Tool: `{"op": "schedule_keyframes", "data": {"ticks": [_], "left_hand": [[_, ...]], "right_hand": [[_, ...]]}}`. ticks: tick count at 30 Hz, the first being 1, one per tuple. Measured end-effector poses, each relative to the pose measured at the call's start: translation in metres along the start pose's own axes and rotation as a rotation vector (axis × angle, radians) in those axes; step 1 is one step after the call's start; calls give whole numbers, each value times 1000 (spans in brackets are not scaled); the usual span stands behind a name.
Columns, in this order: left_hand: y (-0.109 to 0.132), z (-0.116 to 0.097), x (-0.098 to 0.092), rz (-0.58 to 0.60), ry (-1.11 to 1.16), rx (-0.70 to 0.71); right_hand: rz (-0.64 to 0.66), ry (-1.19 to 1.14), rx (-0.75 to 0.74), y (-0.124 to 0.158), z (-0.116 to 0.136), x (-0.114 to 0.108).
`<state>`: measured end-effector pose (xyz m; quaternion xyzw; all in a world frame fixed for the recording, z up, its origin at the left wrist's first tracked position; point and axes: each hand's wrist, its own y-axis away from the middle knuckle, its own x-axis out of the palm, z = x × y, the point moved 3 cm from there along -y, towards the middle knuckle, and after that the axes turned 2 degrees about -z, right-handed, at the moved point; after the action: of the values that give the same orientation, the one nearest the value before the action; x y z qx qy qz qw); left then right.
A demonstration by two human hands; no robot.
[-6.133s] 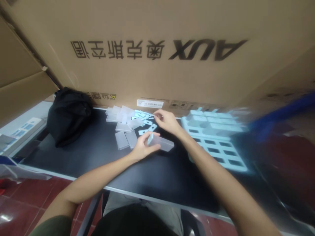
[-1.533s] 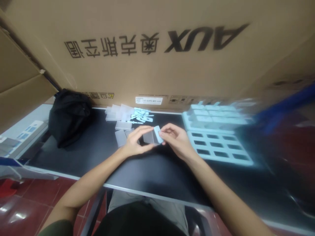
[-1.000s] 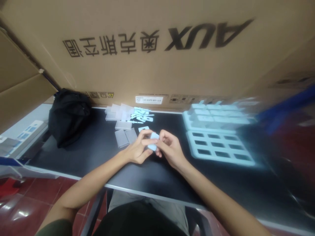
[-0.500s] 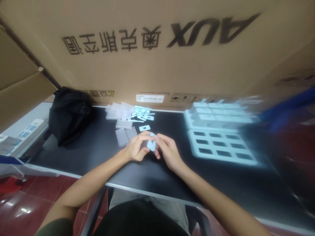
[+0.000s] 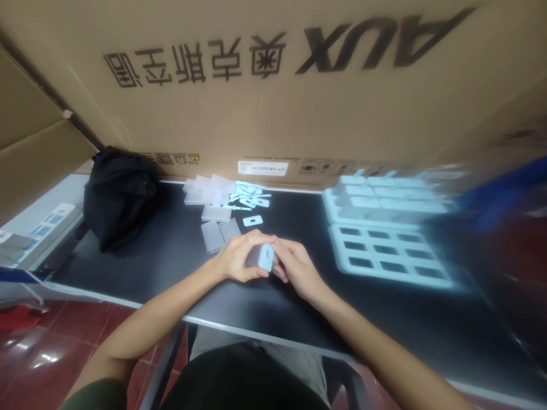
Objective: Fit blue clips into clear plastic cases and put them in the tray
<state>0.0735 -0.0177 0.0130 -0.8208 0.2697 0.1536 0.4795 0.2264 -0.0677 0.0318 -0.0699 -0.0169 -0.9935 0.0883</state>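
Note:
My left hand (image 5: 237,256) is closed round a small ice pop mold, mostly hidden in the grip, with its light blue slotted lid (image 5: 265,259) facing me. My right hand (image 5: 297,265) has its thumb and fingers on the lid end from the right. Just beyond the hands lies a loose blue lid (image 5: 252,221). Behind it is a pile of blue lids and sticks (image 5: 250,191). Several translucent mold cups (image 5: 217,213) lie to its left, two of them close to my left hand.
At right stands a light blue mold rack (image 5: 337,250) with rectangular holes; assembled molds (image 5: 363,202) fill its rear part. A black bag (image 5: 119,199) sits at left. A large cardboard box (image 5: 213,119) walls off the back of the black table (image 5: 141,279).
The lid has turned in my hands, more upright now and slightly lower. My fingers have shifted along its top edge. The view has moved slightly.

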Motion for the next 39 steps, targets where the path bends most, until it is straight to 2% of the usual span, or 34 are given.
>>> {"op": "schedule_keyframes", "data": {"ticks": [6, 11, 15, 23, 31, 33, 35, 37, 39], "left_hand": [[0, -2, -2, -23, -37, -14], [2, -1, -1, -2, -37, -26], [1, -1, 2, -27, -38, 27], [-2, -5, 5, -62, -17, 97], [0, -4, 7, -95, -6, 109], [-1, -6, 8, -119, 3, 131], [-2, -9, 10, -140, 6, 146], [-2, -12, 12, -154, -4, 155], [-3, -14, 13, -157, -14, 152]], "right_hand": [[-64, 19, 13, 3, 7, 2], [-113, 78, -33, 5, 10, 1], [-169, 115, -106, 6, 13, 1], [-84, 153, -131, 4, 8, 1], [-127, 160, -100, 6, -3, 4], [-139, 205, -119, -2, 0, -3], [-177, 347, -190, -23, 7, -15], [-219, 599, -279, -54, 17, -30], [-182, 904, -340, -93, 23, -43]]}}
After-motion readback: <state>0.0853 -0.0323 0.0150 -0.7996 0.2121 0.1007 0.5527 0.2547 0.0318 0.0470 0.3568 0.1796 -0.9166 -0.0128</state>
